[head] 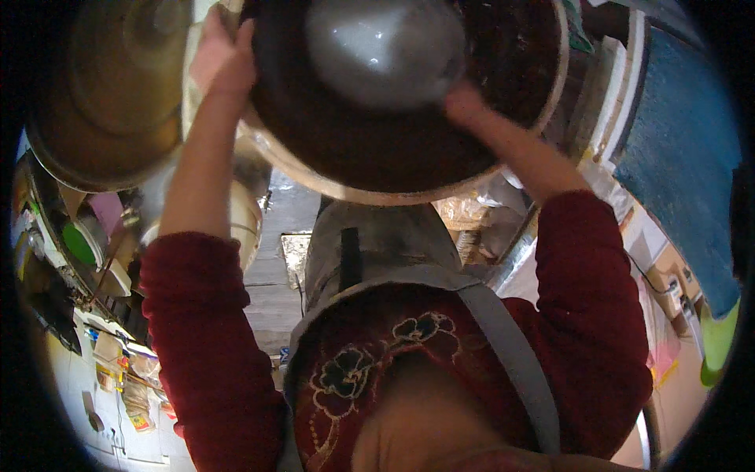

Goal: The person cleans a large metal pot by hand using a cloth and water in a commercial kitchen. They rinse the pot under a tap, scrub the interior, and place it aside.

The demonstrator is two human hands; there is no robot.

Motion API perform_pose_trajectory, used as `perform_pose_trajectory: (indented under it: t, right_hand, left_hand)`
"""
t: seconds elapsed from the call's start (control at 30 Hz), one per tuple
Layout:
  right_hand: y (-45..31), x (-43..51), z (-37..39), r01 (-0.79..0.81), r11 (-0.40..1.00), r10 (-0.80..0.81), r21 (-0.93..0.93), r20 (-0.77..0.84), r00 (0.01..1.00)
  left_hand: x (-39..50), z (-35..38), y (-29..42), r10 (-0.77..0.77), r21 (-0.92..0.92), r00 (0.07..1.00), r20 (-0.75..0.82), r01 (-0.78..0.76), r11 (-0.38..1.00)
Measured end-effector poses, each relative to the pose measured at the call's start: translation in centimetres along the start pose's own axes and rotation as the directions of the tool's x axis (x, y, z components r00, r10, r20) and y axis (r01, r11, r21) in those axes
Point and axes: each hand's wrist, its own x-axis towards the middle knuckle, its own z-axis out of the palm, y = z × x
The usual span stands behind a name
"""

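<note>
In front of me is a large round dark vessel with a pale rim, cut off by the top of the head view. My left hand grips its rim at the left, thumb apart from the fingers. A grey, shiny round shape, perhaps a metal bowl, shows within the dark interior. At the lower right edge of this shape is my right hand, blurred by motion. Its fingers are hidden, so I cannot tell whether they grip anything.
Another big brown round vessel stands to the left. A blue surface lies at the right, with a green object near its lower end. Clear plastic wrapping sits beneath the dark vessel. Grey floorboards show below.
</note>
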Motion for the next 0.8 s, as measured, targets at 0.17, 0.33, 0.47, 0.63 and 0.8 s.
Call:
perform_pose_trajectory:
  t: [0.17,0.33,0.47,0.63,0.8]
  right_hand:
    - [-7.7,-11.9,3.2,0.248,0.717,-0.055,0.651,-0.302,0.952]
    - [5.4,-15.1,1.4,0.07,0.847,0.237,0.527,-0.493,0.837]
    - [6.2,-14.8,2.1,0.07,0.996,-0.013,0.047,-0.736,0.677]
    - [-9.0,-15.4,7.9,0.474,0.713,0.062,0.517,-0.719,0.692]
    - [2.8,-14.7,7.9,0.213,0.874,0.065,0.437,-0.539,0.84]
  left_hand:
    - [0.2,0.7,-0.1,0.05,-0.01,0.998,-0.034,-0.05,0.999]
    - [0.4,0.5,0.3,0.009,0.033,1.0,0.03,-0.01,0.999]
    - [0.5,0.1,0.4,0.004,0.072,0.998,0.055,-0.008,0.997]
    - [0.3,0.3,0.5,-0.002,0.044,1.0,0.012,0.001,0.999]
    - [-0.4,-0.1,0.9,-0.007,-0.014,1.0,0.012,0.008,1.0]
